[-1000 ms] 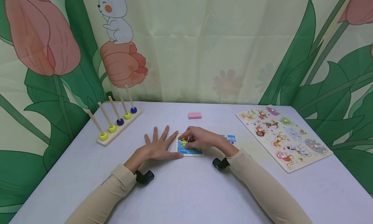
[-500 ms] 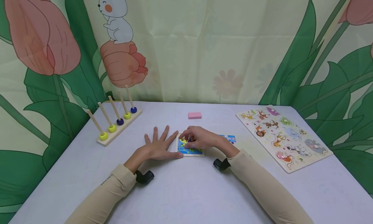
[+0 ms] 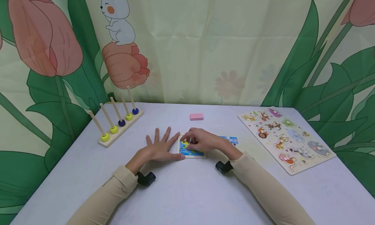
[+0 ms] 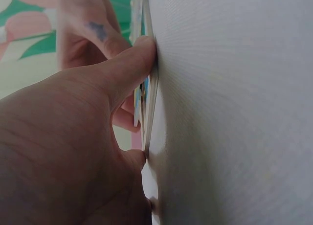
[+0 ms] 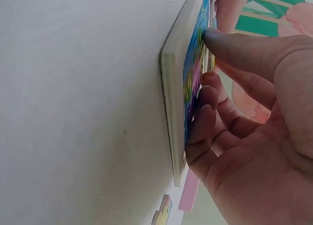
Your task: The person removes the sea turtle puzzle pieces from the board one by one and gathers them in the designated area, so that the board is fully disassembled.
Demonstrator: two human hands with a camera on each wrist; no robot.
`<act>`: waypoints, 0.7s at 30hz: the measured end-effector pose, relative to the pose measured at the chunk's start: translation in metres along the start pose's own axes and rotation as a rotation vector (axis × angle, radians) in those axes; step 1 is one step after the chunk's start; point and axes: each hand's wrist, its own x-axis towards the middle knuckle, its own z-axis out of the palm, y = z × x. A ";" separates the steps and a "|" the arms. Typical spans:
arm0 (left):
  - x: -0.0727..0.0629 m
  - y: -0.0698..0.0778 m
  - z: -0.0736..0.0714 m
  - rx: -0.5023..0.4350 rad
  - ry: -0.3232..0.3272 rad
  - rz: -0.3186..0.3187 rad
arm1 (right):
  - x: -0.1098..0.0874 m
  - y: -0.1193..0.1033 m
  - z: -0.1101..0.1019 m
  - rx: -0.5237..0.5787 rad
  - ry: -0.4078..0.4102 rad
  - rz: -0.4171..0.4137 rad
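My right hand (image 3: pixel 203 141) pinched a puzzle piece (image 4: pixel 136 112) just over the board (image 5: pixel 173 98); my left hand (image 3: pixel 158 150), fingers spread, touched its left edge.

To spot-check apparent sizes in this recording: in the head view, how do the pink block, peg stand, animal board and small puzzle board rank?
Largest to smallest:
1. Animal board
2. Peg stand, counting its pegs
3. Small puzzle board, partly covered
4. Pink block

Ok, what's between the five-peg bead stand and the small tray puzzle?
In the head view: bare white tabletop beside the bead stand, then the spread left hand, touching the tray puzzle.
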 end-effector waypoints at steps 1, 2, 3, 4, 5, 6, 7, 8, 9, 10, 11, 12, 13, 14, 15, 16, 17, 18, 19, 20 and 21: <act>0.000 0.000 0.000 0.002 0.000 -0.001 | 0.000 0.000 0.000 0.002 0.000 0.001; 0.000 0.000 0.000 0.004 -0.001 -0.003 | -0.001 0.000 0.000 0.001 -0.001 0.004; 0.000 0.000 0.000 0.006 -0.002 -0.004 | -0.001 0.000 0.000 0.001 -0.001 0.004; 0.000 0.000 0.001 0.007 -0.002 -0.005 | -0.001 -0.001 0.000 0.000 0.001 0.003; 0.000 0.000 0.001 0.008 -0.002 -0.006 | -0.002 -0.001 0.000 -0.002 0.002 0.001; 0.001 0.000 0.001 0.007 -0.002 -0.006 | -0.002 -0.002 0.000 -0.002 0.004 -0.001; 0.001 0.000 0.001 0.006 -0.001 -0.005 | -0.003 -0.002 0.000 -0.003 0.007 -0.004; 0.001 -0.001 0.002 0.004 0.000 -0.004 | -0.003 -0.003 0.000 -0.004 0.010 -0.006; 0.001 -0.001 0.002 0.004 0.001 -0.003 | -0.004 -0.003 -0.001 -0.002 0.014 -0.008; 0.002 -0.001 0.002 0.002 0.002 -0.002 | -0.005 -0.004 -0.001 0.000 0.018 -0.010; 0.002 -0.002 0.002 0.002 0.003 -0.001 | -0.006 -0.004 -0.001 0.001 0.022 -0.011; 0.002 -0.002 0.003 0.002 0.003 0.000 | -0.007 -0.005 -0.001 0.005 0.027 -0.013; 0.002 -0.002 0.003 0.002 0.004 0.000 | -0.007 -0.005 -0.002 0.006 0.032 -0.011; 0.002 -0.002 0.003 0.002 0.004 0.001 | -0.008 -0.004 -0.002 0.007 0.036 -0.010; 0.003 -0.002 0.003 0.004 0.004 0.001 | -0.009 -0.004 -0.003 0.011 0.040 -0.008; 0.003 -0.002 0.003 0.004 0.005 0.000 | -0.009 -0.004 -0.003 0.012 0.044 -0.004; 0.003 -0.002 0.003 0.004 0.005 0.000 | -0.010 -0.003 -0.004 0.013 0.047 -0.003; 0.003 -0.002 0.003 0.004 0.006 0.000 | -0.011 -0.003 -0.005 0.014 0.051 0.002; 0.003 -0.002 0.003 0.002 0.007 0.000 | -0.012 -0.002 -0.005 0.013 0.055 0.006; 0.003 -0.002 0.003 0.001 0.008 0.000 | -0.013 -0.001 -0.006 0.009 0.059 0.005; 0.003 -0.002 0.003 0.002 0.008 -0.002 | -0.015 -0.001 -0.007 0.004 0.062 0.003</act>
